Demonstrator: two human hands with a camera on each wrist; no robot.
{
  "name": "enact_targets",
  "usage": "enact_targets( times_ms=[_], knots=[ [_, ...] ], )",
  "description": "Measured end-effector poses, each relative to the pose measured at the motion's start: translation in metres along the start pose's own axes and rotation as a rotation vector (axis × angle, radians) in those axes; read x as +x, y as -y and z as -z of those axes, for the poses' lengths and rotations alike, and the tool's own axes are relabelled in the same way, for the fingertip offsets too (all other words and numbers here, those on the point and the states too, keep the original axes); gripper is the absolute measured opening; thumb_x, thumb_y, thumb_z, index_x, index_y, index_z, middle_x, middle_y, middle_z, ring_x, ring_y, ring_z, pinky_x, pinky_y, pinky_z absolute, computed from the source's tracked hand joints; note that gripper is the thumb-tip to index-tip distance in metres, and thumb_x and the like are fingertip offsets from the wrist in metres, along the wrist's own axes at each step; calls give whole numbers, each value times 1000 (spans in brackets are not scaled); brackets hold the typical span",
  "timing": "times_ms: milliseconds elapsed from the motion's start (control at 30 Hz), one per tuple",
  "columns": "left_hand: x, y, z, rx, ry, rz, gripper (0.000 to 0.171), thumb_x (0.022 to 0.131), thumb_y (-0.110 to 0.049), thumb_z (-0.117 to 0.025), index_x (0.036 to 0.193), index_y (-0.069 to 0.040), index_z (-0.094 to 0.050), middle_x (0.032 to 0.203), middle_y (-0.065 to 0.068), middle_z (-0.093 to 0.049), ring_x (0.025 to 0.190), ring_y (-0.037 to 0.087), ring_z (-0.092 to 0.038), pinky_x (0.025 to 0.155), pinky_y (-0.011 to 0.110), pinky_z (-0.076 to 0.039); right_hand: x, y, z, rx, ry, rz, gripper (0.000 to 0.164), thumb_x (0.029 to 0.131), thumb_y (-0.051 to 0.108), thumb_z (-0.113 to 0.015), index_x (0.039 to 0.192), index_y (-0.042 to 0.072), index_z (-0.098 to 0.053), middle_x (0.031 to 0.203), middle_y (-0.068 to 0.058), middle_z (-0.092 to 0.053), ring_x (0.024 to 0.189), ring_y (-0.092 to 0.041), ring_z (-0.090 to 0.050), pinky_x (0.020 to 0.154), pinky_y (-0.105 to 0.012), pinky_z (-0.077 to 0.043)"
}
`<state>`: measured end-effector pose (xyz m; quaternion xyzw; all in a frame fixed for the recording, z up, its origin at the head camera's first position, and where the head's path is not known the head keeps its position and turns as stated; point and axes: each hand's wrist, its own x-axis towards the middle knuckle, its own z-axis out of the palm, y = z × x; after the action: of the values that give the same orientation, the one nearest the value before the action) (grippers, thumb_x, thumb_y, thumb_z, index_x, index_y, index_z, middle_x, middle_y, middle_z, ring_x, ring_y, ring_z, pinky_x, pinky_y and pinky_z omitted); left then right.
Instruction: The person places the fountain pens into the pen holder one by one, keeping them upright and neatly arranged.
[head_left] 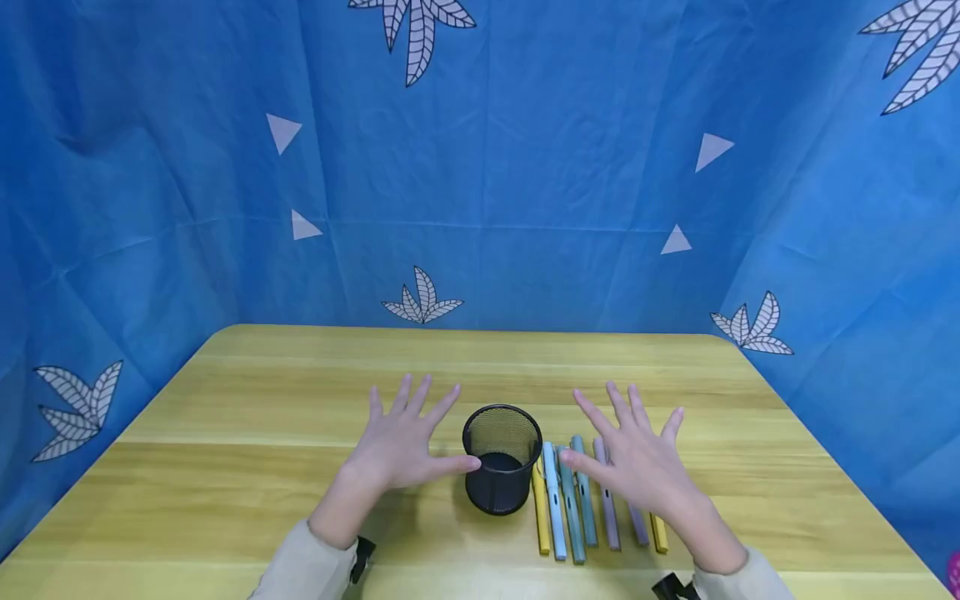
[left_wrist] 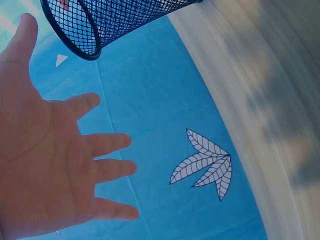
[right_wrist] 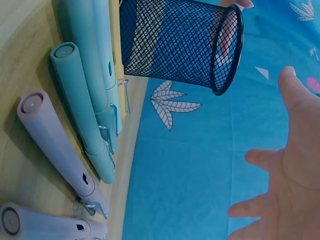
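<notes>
Pens: we see seven slim capped pens lying flat on the pale wood-grain desk (head_left: pixel 225 475), left to right a yellow pen (head_left: pixel 542 517), a light blue pen (head_left: pixel 554 507), two teal pens (head_left: pixel 573 525), two lavender pens (head_left: pixel 611 521) and another yellow pen (head_left: pixel 659 535).
Long axes: roughly side by side, running away from us, clips toward the far ends where we can make them out.
Right hand: the right hand (head_left: pixel 637 457) hovers over the row, grip spread, holding nothing; from it the pens lie below, leftward and toward us.
Cup: the round black wire-mesh cup (head_left: pixel 498 498) stands upright, mouth up, just left of the row; whether it touches the nearest pen we cannot tell.
Left hand: the left hand (head_left: pixel 401 446), grip also spread and bare, is beside the cup, thumb toward its rim but apart.
Nearer hand: right for pens, left for cup, we judge.
Hinge: flat pens lie square to the cup's upright axis, so entering it would need a tilt.
</notes>
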<state>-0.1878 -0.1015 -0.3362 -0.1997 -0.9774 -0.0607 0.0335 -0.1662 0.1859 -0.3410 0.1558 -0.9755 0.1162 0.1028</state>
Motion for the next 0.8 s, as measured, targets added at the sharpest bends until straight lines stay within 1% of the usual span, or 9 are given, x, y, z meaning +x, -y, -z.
enact_targets(
  times_ms=[233, 400, 500, 667, 733, 800],
  knots=[
    [3, 4, -1, -19, -70, -41, 92, 69, -82, -29, 143, -29, -19, 145, 15, -16, 132, 34, -5, 96, 63, 0, 2, -2, -1, -8, -8, 5, 74, 83, 60, -46, 143, 24, -23, 143, -24, -15, 128, -46, -6, 83, -67, 18],
    [4, 7, -4, -50, -116, -101, 88, 72, -79, -31, 143, -28, -22, 144, 15, -20, 132, 33, -11, 98, 60, -4, 3, -5, 1, -7, -1, 5, 75, 82, 61, -46, 143, 23, -24, 143, -23, -14, 129, -45, -6, 87, -71, 5],
    [6, 7, -4, -61, -137, -145, 85, 74, -77, -32, 142, -25, -25, 142, 14, -25, 131, 32, -17, 99, 58, -9, 3, -7, 4, -13, -6, 8, 75, 82, 62, -45, 142, 22, -26, 143, -24, -17, 129, -44, -7, 88, -71, -2],
    [10, 6, -4, -77, -166, -219, 80, 79, -71, -34, 141, -22, -29, 137, 13, -35, 127, 30, -28, 97, 57, -20, 2, -10, 7, -26, -21, 20, 74, 83, 60, -45, 142, 19, -27, 140, -25, -23, 129, -43, -13, 89, -70, -11],
    [11, 5, -5, -106, -166, -247, 77, 81, -68, -36, 141, -19, -30, 136, 13, -38, 126, 30, -31, 97, 55, -23, 2, -11, 8, -22, -23, 21, 74, 83, 60, -45, 142, 18, -27, 140, -25, -24, 128, -43, -14, 89, -69, -13],
    [11, 4, -6, -162, -157, -268, 75, 83, -64, -39, 140, -16, -33, 134, 12, -40, 124, 29, -34, 98, 51, -25, 1, -12, 7, -13, -23, 23, 74, 83, 60, -46, 142, 19, -26, 139, -25, -25, 128, -43, -16, 90, -69, -13]
  ],
)
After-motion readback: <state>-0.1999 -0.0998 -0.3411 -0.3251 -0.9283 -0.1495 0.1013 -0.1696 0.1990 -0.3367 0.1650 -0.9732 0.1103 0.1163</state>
